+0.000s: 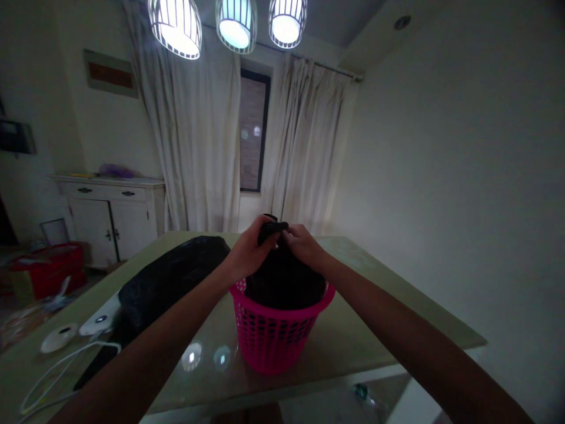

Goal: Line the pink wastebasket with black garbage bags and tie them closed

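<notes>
A pink plastic basket (273, 341) with a perforated wall stands on the glass-topped table (397, 318) in front of me. A black bag (285, 282) fills the basket and bulges above its rim. Both hands meet over the basket at the gathered top of the bag. My left hand (249, 250) grips that black top from the left, and my right hand (302, 244) pinches it from the right.
Another black bag (168, 282) lies on the table to the left, beside a white round device (57, 338), a white oblong object (99, 321) and a white cable (57, 371). A white cabinet (110, 218), a red box (48, 271) and curtains stand behind.
</notes>
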Tool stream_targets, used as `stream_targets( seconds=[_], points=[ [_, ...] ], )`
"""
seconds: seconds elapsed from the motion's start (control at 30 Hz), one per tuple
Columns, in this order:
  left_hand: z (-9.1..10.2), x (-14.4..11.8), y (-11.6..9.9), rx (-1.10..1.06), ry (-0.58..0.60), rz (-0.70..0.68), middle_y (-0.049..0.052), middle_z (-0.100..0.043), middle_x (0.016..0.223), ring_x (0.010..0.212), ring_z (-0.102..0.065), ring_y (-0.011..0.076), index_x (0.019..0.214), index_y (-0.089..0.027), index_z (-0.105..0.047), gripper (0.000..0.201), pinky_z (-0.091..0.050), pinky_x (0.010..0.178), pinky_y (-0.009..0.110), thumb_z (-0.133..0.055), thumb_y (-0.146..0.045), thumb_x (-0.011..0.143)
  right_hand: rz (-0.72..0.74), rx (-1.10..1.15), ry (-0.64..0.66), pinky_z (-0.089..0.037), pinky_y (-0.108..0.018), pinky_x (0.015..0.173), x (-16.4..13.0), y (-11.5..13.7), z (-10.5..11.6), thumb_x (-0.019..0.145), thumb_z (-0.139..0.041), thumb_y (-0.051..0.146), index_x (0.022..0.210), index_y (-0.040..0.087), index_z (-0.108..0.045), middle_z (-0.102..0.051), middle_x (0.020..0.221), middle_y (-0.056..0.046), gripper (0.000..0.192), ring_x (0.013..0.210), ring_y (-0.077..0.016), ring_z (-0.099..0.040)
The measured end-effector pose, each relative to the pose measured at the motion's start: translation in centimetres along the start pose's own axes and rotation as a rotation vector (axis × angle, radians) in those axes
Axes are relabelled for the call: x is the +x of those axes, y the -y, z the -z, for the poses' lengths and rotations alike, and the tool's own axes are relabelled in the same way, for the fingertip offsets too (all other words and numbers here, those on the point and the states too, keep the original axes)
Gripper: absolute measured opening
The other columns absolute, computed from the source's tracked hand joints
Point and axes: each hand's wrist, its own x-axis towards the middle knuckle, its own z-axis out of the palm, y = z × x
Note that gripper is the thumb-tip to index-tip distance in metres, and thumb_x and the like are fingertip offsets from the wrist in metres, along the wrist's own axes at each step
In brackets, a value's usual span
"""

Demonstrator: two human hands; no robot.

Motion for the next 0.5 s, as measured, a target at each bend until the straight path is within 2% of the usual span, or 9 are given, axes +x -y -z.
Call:
stream_targets(
  seconds=[0.07, 0.1, 0.17, 0.23, 0.3, 0.37, 0.5],
  points=[
    [0.1, 0.4, 0.5, -0.056, -0.019, 0.050, -0.001, -0.069, 0.081, 0.066, -0.060, 0.0175, 0.109, -0.024, -0.063, 0.015, -0.044, 0.065, 0.028, -0.072, -0.030, 0.099, -0.100, 0.176, 0.089, -0.043, -0.031, 0.075, -0.6, -0.4, 0.2, 0.094, -0.057, 0.050, 0.078, 0.018, -0.071, -0.064, 0.079, -0.003, 0.039, 0.078, -0.0188, -0.056],
    [0.1, 0.5, 0.6, -0.075, -0.019, 0.064, -0.001, -0.069, 0.081, 0.065, -0.059, 0.0169, 0.108, -0.024, -0.064, 0.016, -0.044, 0.064, 0.027, -0.074, -0.030, 0.097, -0.117, 0.229, 0.133, -0.045, -0.031, 0.077, -0.8, -0.7, 0.3, 0.091, -0.064, 0.054, 0.083, 0.018, -0.074, -0.066, 0.086, -0.003, 0.038, 0.081, -0.0190, -0.058],
    [0.1, 0.6, 0.5, -0.111, -0.027, 0.087, -0.001, -0.069, 0.081, 0.065, -0.058, 0.0164, 0.106, -0.023, -0.069, 0.017, -0.043, 0.062, 0.026, -0.080, -0.026, 0.093, -0.086, 0.224, 0.168, -0.049, -0.033, 0.086, -1.2, -1.2, 0.5, 0.075, -0.081, 0.045, 0.091, 0.018, -0.079, -0.068, 0.102, -0.004, 0.031, 0.093, -0.0207, -0.062],
    [0.0, 0.6, 0.3, -0.153, -0.053, 0.126, -0.001, -0.067, 0.079, 0.063, -0.058, 0.0161, 0.103, -0.023, -0.071, 0.018, -0.042, 0.060, 0.026, -0.083, -0.023, 0.089, -0.030, 0.146, 0.114, -0.049, -0.034, 0.094, -1.3, -1.6, 0.5, 0.063, -0.082, 0.026, 0.086, 0.019, -0.080, -0.067, 0.107, -0.005, 0.024, 0.102, -0.0222, -0.063],
    [-0.1, 0.6, 0.1, -0.183, -0.072, 0.169, -0.002, -0.065, 0.076, 0.058, -0.056, 0.0156, 0.098, -0.023, -0.069, 0.018, -0.038, 0.056, 0.026, -0.084, -0.021, 0.088, -0.018, 0.151, 0.021, -0.048, -0.034, 0.095, -1.3, -1.8, 0.3, 0.060, -0.073, 0.018, 0.078, 0.019, -0.079, -0.067, 0.104, -0.005, 0.019, 0.102, -0.0221, -0.063],
    [-0.1, 0.7, 0.0, -0.173, -0.079, 0.180, -0.002, -0.064, 0.072, 0.054, -0.055, 0.0160, 0.099, -0.023, -0.068, 0.019, -0.037, 0.055, 0.027, -0.084, -0.020, 0.088, -0.092, 0.281, -0.024, -0.050, -0.032, 0.089, -1.4, -1.6, 0.0, 0.059, -0.070, 0.018, 0.076, 0.018, -0.077, -0.068, 0.099, -0.004, 0.018, 0.095, -0.0204, -0.064],
    [0.2, 1.2, 0.2, -0.023, -0.153, 0.100, -0.001, -0.066, 0.073, 0.062, -0.058, 0.0190, 0.100, -0.023, -0.070, 0.017, -0.038, 0.061, 0.027, -0.081, -0.016, 0.089, -0.337, 0.556, 0.090, -0.054, -0.033, 0.077, -2.2, -0.4, -0.8, 0.061, -0.081, 0.027, 0.094, 0.019, -0.077, -0.074, 0.089, -0.002, 0.035, 0.080, -0.0202, -0.067]
  ],
)
